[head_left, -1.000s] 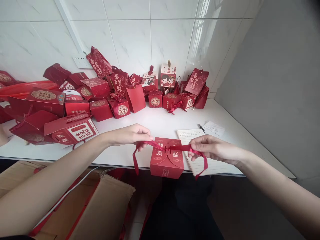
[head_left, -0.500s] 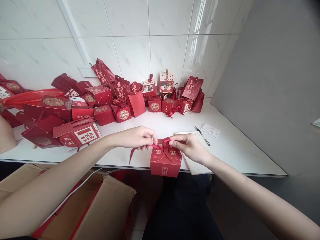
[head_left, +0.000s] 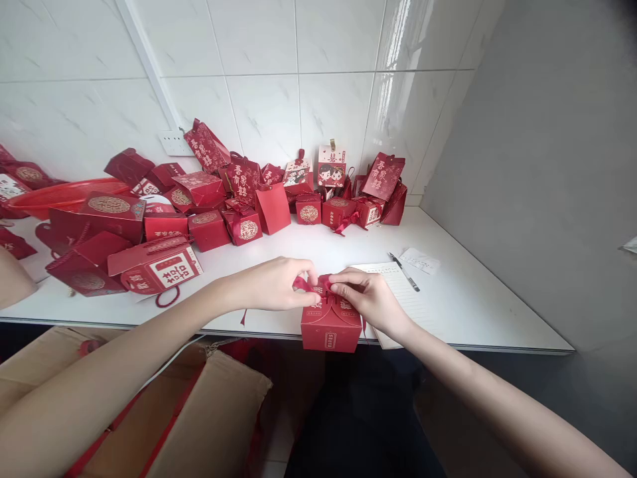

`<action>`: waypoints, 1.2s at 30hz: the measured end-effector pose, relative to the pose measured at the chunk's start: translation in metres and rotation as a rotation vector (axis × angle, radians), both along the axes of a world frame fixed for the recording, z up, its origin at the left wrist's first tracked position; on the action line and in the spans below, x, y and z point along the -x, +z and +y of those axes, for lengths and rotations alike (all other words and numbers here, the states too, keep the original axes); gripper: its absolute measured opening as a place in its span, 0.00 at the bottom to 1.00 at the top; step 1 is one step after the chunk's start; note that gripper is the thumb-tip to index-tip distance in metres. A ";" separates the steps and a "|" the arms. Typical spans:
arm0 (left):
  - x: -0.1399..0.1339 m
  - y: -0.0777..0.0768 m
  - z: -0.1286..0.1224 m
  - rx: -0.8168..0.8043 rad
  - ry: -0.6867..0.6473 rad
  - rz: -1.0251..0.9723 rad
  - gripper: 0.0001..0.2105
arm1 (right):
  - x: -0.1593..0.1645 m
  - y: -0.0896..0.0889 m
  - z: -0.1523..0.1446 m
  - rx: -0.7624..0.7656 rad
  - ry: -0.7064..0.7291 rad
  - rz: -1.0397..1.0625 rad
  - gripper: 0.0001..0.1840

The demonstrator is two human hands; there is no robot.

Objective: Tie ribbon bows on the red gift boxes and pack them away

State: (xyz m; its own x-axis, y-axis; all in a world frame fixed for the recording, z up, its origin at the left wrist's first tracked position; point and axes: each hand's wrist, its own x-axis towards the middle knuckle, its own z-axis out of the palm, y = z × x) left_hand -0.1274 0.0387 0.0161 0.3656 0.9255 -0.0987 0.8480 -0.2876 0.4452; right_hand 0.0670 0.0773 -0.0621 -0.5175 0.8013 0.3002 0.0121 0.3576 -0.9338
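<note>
A small red gift box (head_left: 331, 332) with pale Chinese characters stands at the table's front edge. Dark red ribbon (head_left: 301, 284) runs across its top, looped between my two hands. My left hand (head_left: 281, 284) is at the box's left side, thumb and fingers curled around the ribbon. From the right, my right hand (head_left: 367, 297) pinches the ribbon over the middle of the lid. Just how the ribbon crosses there is partly hidden by my fingers. One loose ribbon end hangs below my left hand.
Several red gift boxes (head_left: 209, 231) are piled along the tiled wall, with a red plastic basket (head_left: 64, 196) at left. A lined notepad (head_left: 398, 299), pen (head_left: 404, 271) and paper slip (head_left: 421, 260) lie at right. An opened cardboard carton (head_left: 213, 405) is below the table. Another person's arm (head_left: 14, 282) shows at far left.
My left hand has moved right, closer to my right hand, and the ribbon now forms a loop near its fingers. My right hand has shifted slightly left. The box has barely moved.
</note>
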 end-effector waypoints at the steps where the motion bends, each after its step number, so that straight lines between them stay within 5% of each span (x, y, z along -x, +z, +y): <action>1: -0.002 -0.001 0.000 -0.036 0.014 -0.010 0.16 | 0.000 -0.001 0.000 0.045 -0.001 0.039 0.09; 7: -0.009 -0.010 0.007 -0.166 -0.028 -0.083 0.11 | 0.001 -0.003 0.000 0.222 0.022 0.165 0.16; 16: -0.009 -0.001 0.004 -0.078 -0.002 -0.089 0.10 | -0.001 0.005 0.002 -0.016 -0.011 -0.088 0.06; 20: 0.002 0.010 0.003 0.016 -0.104 0.044 0.12 | 0.001 0.002 0.000 -0.062 -0.065 -0.079 0.07; 36: -0.008 0.027 0.000 -0.279 -0.256 0.239 0.11 | 0.007 0.003 -0.004 -0.022 -0.129 -0.071 0.08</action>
State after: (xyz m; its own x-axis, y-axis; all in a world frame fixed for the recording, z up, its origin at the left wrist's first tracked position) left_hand -0.1197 0.0384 0.0430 0.5838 0.8112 0.0330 0.8033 -0.5831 0.1212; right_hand 0.0604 0.0733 -0.0588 -0.4312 0.8563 0.2843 0.1250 0.3688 -0.9211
